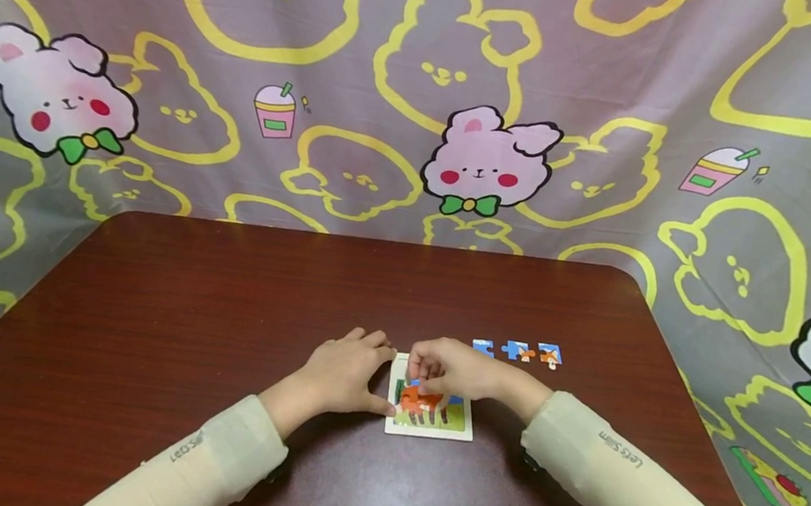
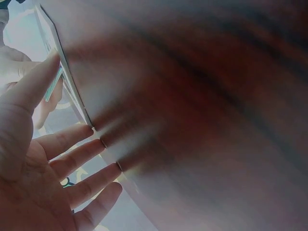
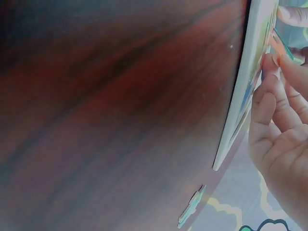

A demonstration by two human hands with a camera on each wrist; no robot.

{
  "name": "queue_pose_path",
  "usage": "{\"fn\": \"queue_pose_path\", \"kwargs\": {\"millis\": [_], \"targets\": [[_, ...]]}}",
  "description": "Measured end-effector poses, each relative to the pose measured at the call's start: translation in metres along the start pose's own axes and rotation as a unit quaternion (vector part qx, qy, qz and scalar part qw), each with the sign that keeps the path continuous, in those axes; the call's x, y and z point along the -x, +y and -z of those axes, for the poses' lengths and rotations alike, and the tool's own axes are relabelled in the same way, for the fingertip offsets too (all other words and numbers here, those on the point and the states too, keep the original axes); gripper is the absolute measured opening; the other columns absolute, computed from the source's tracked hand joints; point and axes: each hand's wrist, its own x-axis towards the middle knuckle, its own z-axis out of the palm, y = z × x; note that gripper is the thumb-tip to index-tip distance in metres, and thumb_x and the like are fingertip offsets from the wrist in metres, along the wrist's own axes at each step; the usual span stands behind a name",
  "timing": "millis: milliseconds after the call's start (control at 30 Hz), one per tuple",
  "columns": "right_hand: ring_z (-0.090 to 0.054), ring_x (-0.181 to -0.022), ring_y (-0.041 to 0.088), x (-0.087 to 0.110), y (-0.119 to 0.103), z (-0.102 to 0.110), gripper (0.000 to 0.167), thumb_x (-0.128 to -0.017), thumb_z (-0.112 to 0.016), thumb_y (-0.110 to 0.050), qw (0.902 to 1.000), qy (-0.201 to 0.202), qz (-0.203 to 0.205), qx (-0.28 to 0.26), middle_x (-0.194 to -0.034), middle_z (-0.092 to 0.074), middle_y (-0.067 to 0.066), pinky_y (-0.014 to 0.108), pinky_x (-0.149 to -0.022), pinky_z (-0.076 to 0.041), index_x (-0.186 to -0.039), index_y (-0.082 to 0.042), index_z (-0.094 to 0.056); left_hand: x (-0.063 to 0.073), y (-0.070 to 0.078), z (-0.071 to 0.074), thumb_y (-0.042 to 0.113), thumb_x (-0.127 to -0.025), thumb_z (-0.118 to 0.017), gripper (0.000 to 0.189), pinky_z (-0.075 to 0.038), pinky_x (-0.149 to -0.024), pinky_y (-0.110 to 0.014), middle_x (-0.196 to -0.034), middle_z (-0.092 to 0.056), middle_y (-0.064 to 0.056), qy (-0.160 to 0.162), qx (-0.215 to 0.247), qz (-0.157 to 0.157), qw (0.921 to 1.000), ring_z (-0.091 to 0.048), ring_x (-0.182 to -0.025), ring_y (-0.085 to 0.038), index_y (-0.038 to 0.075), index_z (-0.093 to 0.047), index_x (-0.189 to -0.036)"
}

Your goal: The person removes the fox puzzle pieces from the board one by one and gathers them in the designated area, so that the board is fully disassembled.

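A small jigsaw board (image 1: 429,432) with a white border lies on the table, its picture showing an orange animal on green ground. At its left edge rests my left hand (image 1: 341,372), fingers spread and fairly straight; in the left wrist view the thumb (image 2: 41,79) and fingertips touch the border. Over the upper part of the board, my right hand (image 1: 463,370) pinches a jigsaw piece (image 3: 279,45) between thumb and fingers. That piece looks tilted, with orange on its face and a greenish edge. The hand hides part of the picture.
Three loose jigsaw pieces lie in a row beyond the right hand: a blue one (image 1: 482,347), a blue and orange one (image 1: 516,351) and another (image 1: 550,355). The dark red-brown table (image 1: 185,304) meets a patterned curtain (image 1: 365,76) at its back and sides.
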Motion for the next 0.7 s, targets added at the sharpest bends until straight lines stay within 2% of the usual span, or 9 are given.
{"fn": "queue_pose_path", "kwargs": {"millis": [200, 367, 700], "targets": [[-0.058, -0.074, 0.008, -0.0001, 0.0001, -0.0014, 0.009, -0.09, -0.067, 0.002, 0.9995, 0.02, 0.011, 0.02, -0.081, -0.063, 0.003, 0.026, -0.059, -0.057, -0.094, -0.005, -0.062, 0.0007, -0.0001, -0.0006, 0.062, -0.07, -0.081, 0.078, -0.055, -0.08, -0.05, -0.129, -0.06, 0.0, 0.001, 0.0, 0.001, 1.0, -0.055, -0.119, -0.028, 0.015, -0.065, -0.13], [-0.058, -0.073, 0.008, -0.0003, 0.0001, -0.0018, 0.009, -0.09, -0.067, 0.003, 0.9997, 0.023, 0.008, 0.01, -0.081, -0.064, 0.004, 0.027, -0.057, -0.057, -0.095, -0.004, -0.062, 0.0011, -0.0005, -0.0012, 0.062, -0.07, -0.081, 0.078, -0.055, -0.079, -0.05, -0.128, -0.06, 0.0, -0.002, 0.003, 0.001, 1.0, -0.055, -0.118, -0.028, 0.015, -0.065, -0.13], [-0.061, -0.069, 0.015, 0.0022, 0.0016, 0.0013, 0.009, -0.092, -0.063, 0.006, 0.9986, 0.021, -0.007, -0.048, -0.082, -0.062, 0.008, 0.035, -0.056, -0.059, -0.098, 0.0, -0.061, -0.0006, -0.0007, 0.0006, 0.062, -0.07, -0.081, 0.078, -0.055, -0.08, -0.052, -0.129, -0.06, 0.001, -0.002, 0.0, 0.003, 1.0, -0.055, -0.119, -0.028, 0.016, -0.065, -0.131]]}}
